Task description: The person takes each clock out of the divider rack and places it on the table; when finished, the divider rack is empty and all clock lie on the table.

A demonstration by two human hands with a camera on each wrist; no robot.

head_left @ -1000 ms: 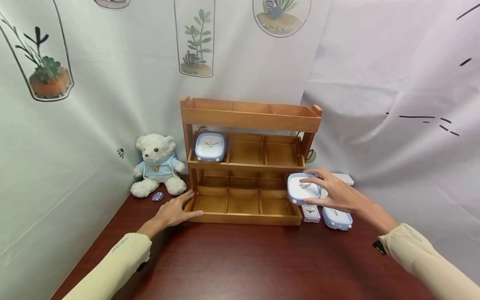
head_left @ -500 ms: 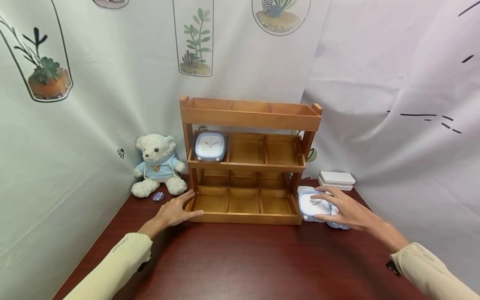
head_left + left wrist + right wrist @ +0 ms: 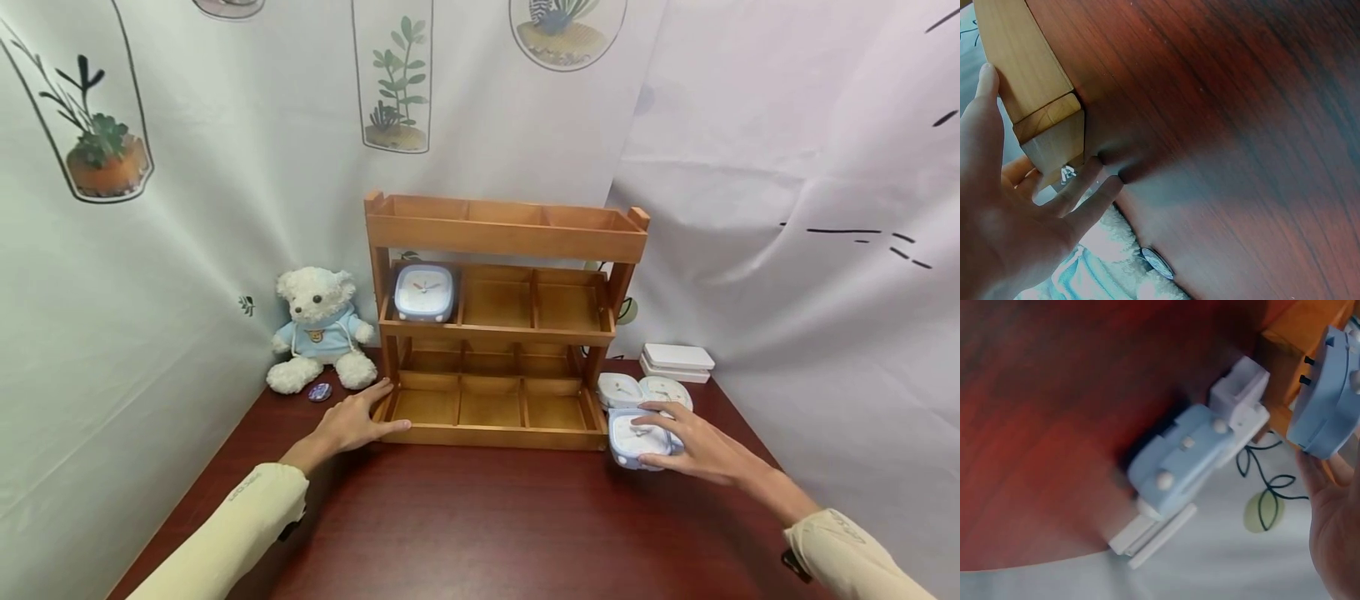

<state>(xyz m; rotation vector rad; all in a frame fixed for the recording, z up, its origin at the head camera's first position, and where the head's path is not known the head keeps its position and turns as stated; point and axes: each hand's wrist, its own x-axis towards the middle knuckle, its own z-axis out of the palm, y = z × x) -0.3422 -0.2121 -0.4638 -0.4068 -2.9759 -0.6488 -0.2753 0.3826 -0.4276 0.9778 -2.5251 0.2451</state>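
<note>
My right hand (image 3: 697, 446) grips a pale blue alarm clock (image 3: 626, 437) by its sides, its white face up, just off the front right corner of the wooden shelf (image 3: 491, 436). In the right wrist view, the held clock (image 3: 1325, 394) is above a second blue clock (image 3: 1179, 459), which the head view mostly hides. Behind it are a small white square clock (image 3: 620, 390) and a round white clock (image 3: 667, 392). With fingers straight, my left hand (image 3: 348, 427) rests against the shelf's front left corner, thumb on the front board (image 3: 1029, 62) and fingertips on the table.
Another blue clock (image 3: 424, 293) leans in the middle tier's left compartment. Left of the shelf sits a white teddy bear (image 3: 318, 325) in a blue hoodie, with a small round patterned item (image 3: 320, 392) at its feet. White flat boxes (image 3: 677, 361) are stacked at the back right.
My right hand has carried the clock rightward and down, from over the shelf's right end to beside its front corner, uncovering the white clocks behind. My left hand stays at the shelf.
</note>
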